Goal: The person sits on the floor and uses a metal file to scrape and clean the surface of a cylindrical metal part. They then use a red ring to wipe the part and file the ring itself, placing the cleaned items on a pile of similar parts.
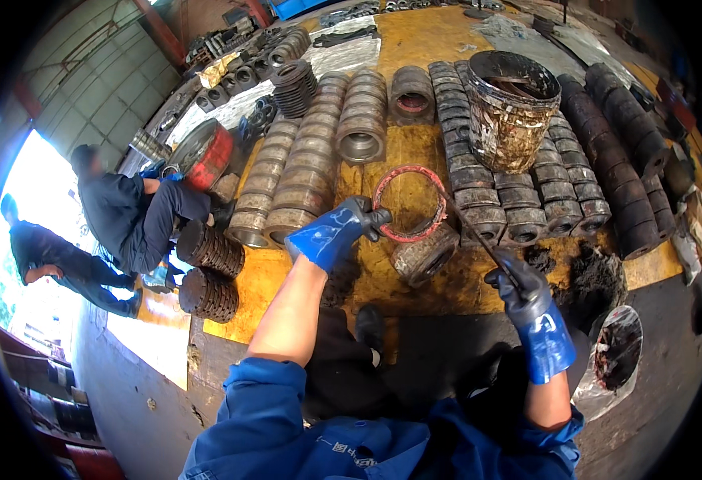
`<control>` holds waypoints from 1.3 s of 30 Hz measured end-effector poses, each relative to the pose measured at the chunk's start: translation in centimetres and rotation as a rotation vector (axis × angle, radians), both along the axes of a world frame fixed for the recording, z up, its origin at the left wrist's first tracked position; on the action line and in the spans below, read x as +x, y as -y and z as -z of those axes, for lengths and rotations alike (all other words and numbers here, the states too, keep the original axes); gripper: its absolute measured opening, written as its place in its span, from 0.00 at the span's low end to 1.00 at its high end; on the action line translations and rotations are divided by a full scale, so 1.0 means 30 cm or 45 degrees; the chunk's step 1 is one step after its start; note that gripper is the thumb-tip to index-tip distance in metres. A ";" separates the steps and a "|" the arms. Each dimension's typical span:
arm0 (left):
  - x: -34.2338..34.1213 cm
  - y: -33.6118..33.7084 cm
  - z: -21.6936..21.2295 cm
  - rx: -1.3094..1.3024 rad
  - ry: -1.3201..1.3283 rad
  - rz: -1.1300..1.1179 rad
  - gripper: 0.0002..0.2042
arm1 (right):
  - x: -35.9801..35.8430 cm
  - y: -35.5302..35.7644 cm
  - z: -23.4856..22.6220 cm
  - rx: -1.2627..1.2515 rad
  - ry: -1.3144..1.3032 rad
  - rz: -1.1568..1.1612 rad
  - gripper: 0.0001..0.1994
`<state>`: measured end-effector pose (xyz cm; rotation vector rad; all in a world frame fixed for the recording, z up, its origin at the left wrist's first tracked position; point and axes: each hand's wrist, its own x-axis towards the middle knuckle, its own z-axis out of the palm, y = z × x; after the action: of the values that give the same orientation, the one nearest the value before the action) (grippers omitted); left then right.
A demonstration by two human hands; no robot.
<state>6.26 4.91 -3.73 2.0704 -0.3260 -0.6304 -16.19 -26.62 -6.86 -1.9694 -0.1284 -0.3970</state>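
Note:
My left hand [339, 228], in a blue glove with dark fingers, grips a round ring [409, 169] by its left edge. The ring has a reddish coating and is held up in front of me. A thin dark rod [477, 234] is in the closed fingers of my right hand [527, 308], which wears a matching glove. The rod slants up and left, its far end at the ring's right side; whether it touches the ring I cannot tell. Just below the ring, a thick metal roller [425, 260] lies on the yellow sheet [287, 308].
Rows of metal rollers [299, 188] lie ahead. A grimy bucket [511, 132] stands over the right-hand rows. Near my right hand are a black clump [595, 276] and a plastic bag [583, 396] of dark stuff. A seated co-worker [115, 200] is at left, beside a red drum [209, 160].

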 end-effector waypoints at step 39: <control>-0.090 -0.067 -0.033 0.341 0.507 -0.037 0.13 | 0.029 -0.143 0.058 -0.873 0.451 0.061 0.21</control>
<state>3.57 6.93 -2.75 2.4534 -0.4563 -0.2475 -15.32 -22.33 -8.60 -2.5550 -0.4977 -0.8129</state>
